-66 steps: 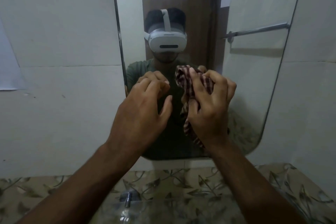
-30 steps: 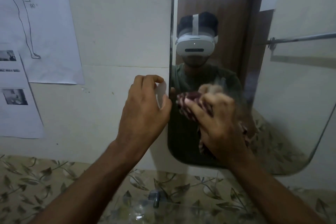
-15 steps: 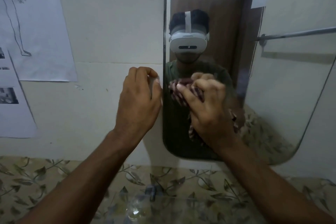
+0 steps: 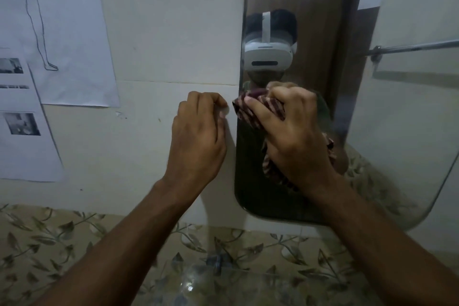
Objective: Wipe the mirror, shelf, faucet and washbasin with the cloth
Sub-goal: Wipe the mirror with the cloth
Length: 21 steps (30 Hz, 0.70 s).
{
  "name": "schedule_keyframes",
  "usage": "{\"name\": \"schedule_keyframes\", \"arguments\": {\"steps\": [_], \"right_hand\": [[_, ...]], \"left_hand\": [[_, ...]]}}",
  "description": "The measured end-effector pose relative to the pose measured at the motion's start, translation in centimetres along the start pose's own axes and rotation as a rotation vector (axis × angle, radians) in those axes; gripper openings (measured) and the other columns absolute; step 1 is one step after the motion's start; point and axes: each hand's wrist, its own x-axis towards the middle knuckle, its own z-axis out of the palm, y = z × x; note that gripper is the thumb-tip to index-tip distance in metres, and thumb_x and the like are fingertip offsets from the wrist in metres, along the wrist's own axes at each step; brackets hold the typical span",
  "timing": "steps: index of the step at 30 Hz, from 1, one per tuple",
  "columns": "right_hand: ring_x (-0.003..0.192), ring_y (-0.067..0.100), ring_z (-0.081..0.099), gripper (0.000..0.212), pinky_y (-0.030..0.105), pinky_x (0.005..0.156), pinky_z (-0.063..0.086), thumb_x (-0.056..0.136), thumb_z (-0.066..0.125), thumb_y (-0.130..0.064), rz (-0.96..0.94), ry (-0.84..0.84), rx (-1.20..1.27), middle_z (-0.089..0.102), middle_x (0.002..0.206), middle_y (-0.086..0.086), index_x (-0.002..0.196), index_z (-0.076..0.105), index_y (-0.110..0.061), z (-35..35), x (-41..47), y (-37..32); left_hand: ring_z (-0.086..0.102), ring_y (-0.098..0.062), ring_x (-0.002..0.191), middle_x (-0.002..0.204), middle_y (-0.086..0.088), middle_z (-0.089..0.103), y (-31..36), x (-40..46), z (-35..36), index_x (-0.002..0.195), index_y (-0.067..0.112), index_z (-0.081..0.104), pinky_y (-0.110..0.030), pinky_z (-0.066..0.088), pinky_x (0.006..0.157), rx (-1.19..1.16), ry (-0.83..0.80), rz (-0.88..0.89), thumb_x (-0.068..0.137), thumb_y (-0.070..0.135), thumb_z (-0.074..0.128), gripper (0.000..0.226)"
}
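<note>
Gripping the bunched striped cloth [image 4: 258, 109], the right hand [image 4: 293, 136] is pressing it against the mirror [image 4: 387, 136] just inside the glass's left edge, at about mid-height. The fingers are curling round the wad, and a loose tail of fabric is hanging below the wrist against the lower glass. The left hand [image 4: 198, 136] is sitting just beside the right one, on the wall side of that same edge, with its fingers curled; the fingertips are lying at or near the mirror's left border, and whether they are pinching the edge or only bracing against the wall tile [image 4: 173, 32] cannot be told from this view.

Judging from this layout, the mirror step is in progress and the right hand is the working hand. The mirror's long axis is running vertically. Nearly all the glass is lying to the right of and above the cloth, so the next stroke is best directed rightward or upward, away from the left edge. Open room is extending toward the right edge and the rounded bottom-right corner. Below, the bottom-left corner is sitting near the patterned tile band [image 4: 49, 243].

Shelf, faucet and washbasin are lying lower down and are not clearly resolved here. Paper sheets [image 4: 74, 45] are hanging on the wall well left of both hands, apart from the wiping path.
</note>
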Motion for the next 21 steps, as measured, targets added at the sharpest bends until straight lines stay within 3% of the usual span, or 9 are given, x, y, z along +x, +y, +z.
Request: {"name": "schedule_keyframes", "arguments": {"steps": [3, 6, 13, 16, 18, 21], "right_hand": [[0.119, 0.037, 0.040, 0.038, 0.052, 0.097, 0.050, 0.102, 0.050, -0.020, -0.100, -0.145, 0.000, 0.040, 0.131, 0.019, 0.138, 0.053, -0.008, 0.1, -5.1, -0.8], [0.116, 0.035, 0.046, 0.043, 0.051, 0.090, 0.054, 0.097, 0.058, -0.021, -0.202, -0.246, -0.009, 0.044, 0.130, 0.018, 0.139, 0.051, -0.011, -0.4, -8.8, -0.6], [0.118, 0.034, 0.037, 0.035, 0.039, 0.102, 0.039, 0.100, 0.057, -0.017, 0.048, 0.021, -0.029, 0.046, 0.128, 0.019, 0.133, 0.061, -0.005, -0.7, 0.5, 1.2], [0.119, 0.033, 0.036, 0.036, 0.039, 0.103, 0.039, 0.104, 0.044, -0.018, 0.098, 0.044, -0.025, 0.047, 0.128, 0.019, 0.134, 0.060, -0.005, -0.4, 1.4, 0.7], [0.119, 0.035, 0.038, 0.036, 0.045, 0.103, 0.041, 0.105, 0.043, -0.019, 0.008, -0.045, -0.002, 0.041, 0.129, 0.016, 0.135, 0.060, -0.005, 0.1, -1.3, -0.9], [0.115, 0.034, 0.047, 0.036, 0.048, 0.095, 0.050, 0.098, 0.061, -0.017, -0.229, -0.236, 0.034, 0.047, 0.128, 0.018, 0.133, 0.058, -0.009, 0.5, -7.3, -3.1]], "left_hand": [[0.042, -0.012, 0.095, 0.110, -0.002, 0.050, -0.7, -0.1, 0.4, 0.116, 0.016, 0.053, -0.031, 0.045, 0.077, 0.026, 0.013, 0.026, 0.099, 0.013, 0.048, 0.018], [0.040, -0.010, 0.095, 0.110, -0.004, 0.052, -0.8, 0.0, 0.6, 0.116, 0.015, 0.054, -0.028, 0.044, 0.076, 0.033, 0.028, 0.006, 0.099, 0.015, 0.047, 0.019], [0.039, -0.011, 0.095, 0.109, -0.001, 0.048, -0.4, 0.1, 0.7, 0.113, 0.017, 0.054, -0.034, 0.044, 0.077, 0.010, 0.037, -0.007, 0.096, 0.006, 0.049, 0.021], [0.039, -0.010, 0.096, 0.108, 0.007, 0.042, -0.4, 0.3, 0.4, 0.113, 0.019, 0.053, -0.035, 0.046, 0.080, -0.015, 0.025, 0.001, 0.095, 0.006, 0.053, 0.022], [0.042, -0.012, 0.097, 0.108, 0.009, 0.042, -0.5, 0.5, 0.1, 0.111, 0.021, 0.052, -0.039, 0.048, 0.082, -0.057, 0.014, -0.014, 0.093, 0.005, 0.056, 0.025], [0.048, -0.017, 0.100, 0.110, 0.003, 0.048, -0.4, 0.6, 0.1, 0.110, 0.021, 0.053, -0.042, 0.051, 0.081, -0.090, 0.008, -0.040, 0.090, 0.003, 0.060, 0.028]]}}
